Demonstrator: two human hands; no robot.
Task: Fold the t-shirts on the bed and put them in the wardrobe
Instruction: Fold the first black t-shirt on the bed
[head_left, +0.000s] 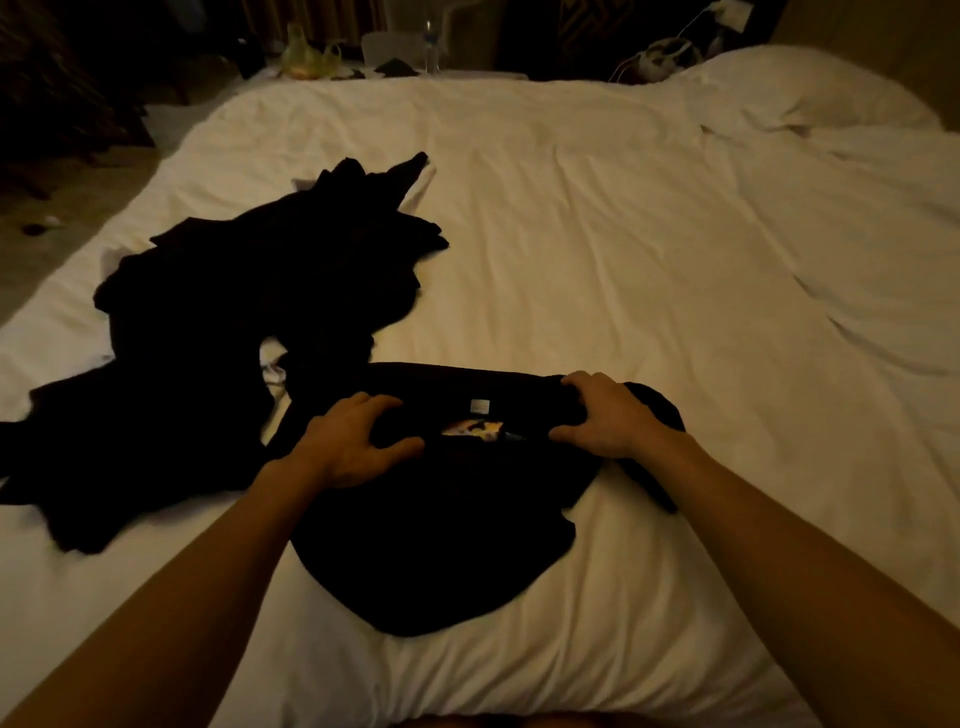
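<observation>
You are handling one black t-shirt (441, 545), which is lying on the white bed (597, 234) right in front of you. Your two hands are gripping its far edge: left hand (348, 447) and right hand (608, 415) are curling into the fabric either side of the neck label (479, 406). One dark heap (249, 291) of garments (number unclear) is lying just left. One pillow (810, 88) is sitting far right.

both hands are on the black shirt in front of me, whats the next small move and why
Probably lift and spread the black t-shirt flat. The left hand and right hand both grip its far edge by the collar label, yet it lies bunched and rounded on the bed, too rumpled to fold cleanly.
</observation>
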